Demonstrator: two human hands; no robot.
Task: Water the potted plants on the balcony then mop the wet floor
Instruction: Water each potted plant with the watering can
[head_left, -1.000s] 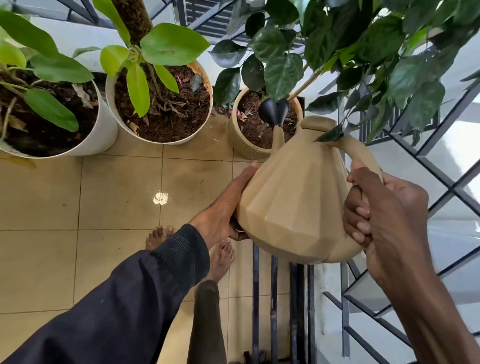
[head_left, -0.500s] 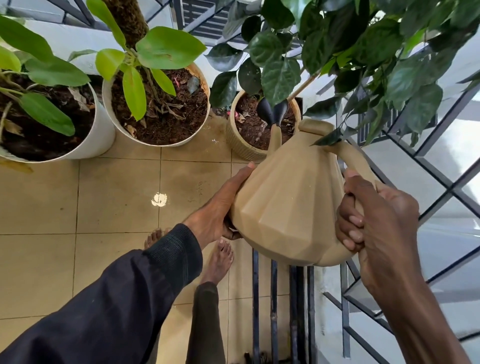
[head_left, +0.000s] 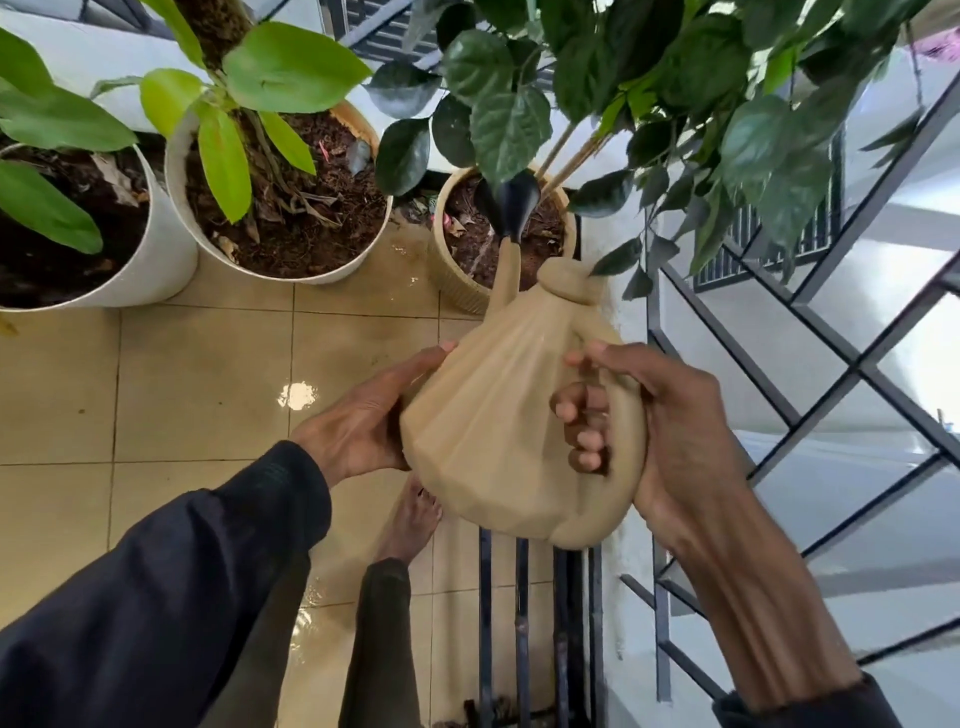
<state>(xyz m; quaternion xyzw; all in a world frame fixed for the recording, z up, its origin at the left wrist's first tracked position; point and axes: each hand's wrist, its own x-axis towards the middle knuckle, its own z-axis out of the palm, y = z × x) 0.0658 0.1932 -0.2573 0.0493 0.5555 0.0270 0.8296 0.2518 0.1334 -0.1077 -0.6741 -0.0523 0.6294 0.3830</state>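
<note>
the tan, faceted watering can (head_left: 493, 415) is held in the air above the balcony floor (head_left: 197, 389), tipped forward so that its thin spout points away from the person. the black rose (head_left: 517, 208) at the spout's end hangs over the dark soil (head_left: 470, 244) of the ribbed beige pot (head_left: 457, 296), under the dark green leaves (head_left: 675, 78) of the plant growing there. whether water is running from the rose cannot be told. a small round lid (head_left: 563, 283) sits on top of the can.

the right hand (head_left: 670, 431) grips the can's looped handle, fingers (head_left: 584, 410) curled through the loop and thumb laid over the top. the left hand (head_left: 363, 415) lies flat against the can's left side, fingers straight and pressed to the wall, holding nothing in a curl; a dark sleeve (head_left: 182, 597) covers that arm.

to the left of the ribbed pot stands a white pot (head_left: 332, 273) with brown soil and a stem with light green leaves (head_left: 291, 67), and a second white pot (head_left: 171, 260) stands just beside it at the frame's left edge. the beige floor tiles shine wet, with a bright glare spot (head_left: 298, 395) near the left hand. a bare foot (head_left: 410, 519) stands on the tiles under the can. a grey metal railing (head_left: 831, 332) of crossed bars closes the right side.
</note>
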